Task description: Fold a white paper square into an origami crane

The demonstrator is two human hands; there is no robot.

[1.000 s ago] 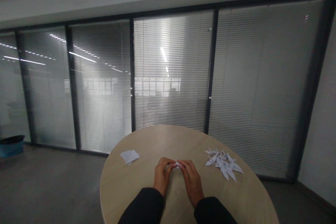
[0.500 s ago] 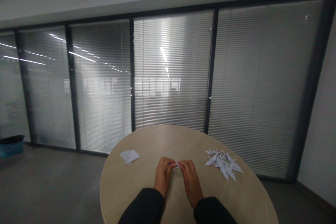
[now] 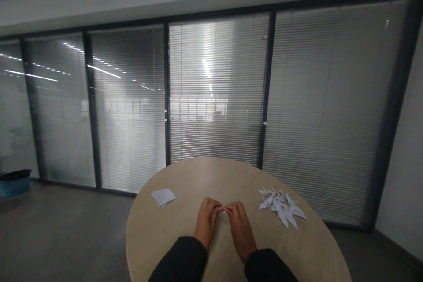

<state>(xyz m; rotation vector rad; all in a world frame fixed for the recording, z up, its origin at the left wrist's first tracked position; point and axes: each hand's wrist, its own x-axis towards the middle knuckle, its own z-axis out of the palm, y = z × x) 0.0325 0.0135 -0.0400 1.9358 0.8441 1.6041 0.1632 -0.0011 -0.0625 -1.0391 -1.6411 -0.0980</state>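
Note:
My left hand point(image 3: 207, 219) and my right hand point(image 3: 240, 224) rest side by side on the round wooden table point(image 3: 185, 233), fingers curled. Between their fingertips they pinch a small white folded paper point(image 3: 224, 209), mostly hidden by the fingers. To the right lies a pile of several folded white paper shapes point(image 3: 281, 206). A small stack of flat white paper squares point(image 3: 163, 196) lies to the left of my hands.
Behind the table runs a glass wall with closed blinds point(image 3: 214, 97) and dark frames. A blue bin point(image 3: 15, 182) stands on the grey floor at far left. A white wall point(image 3: 406, 163) is on the right.
My hands have drawn slightly closer together on the small paper, and less of it shows. Nothing else has moved.

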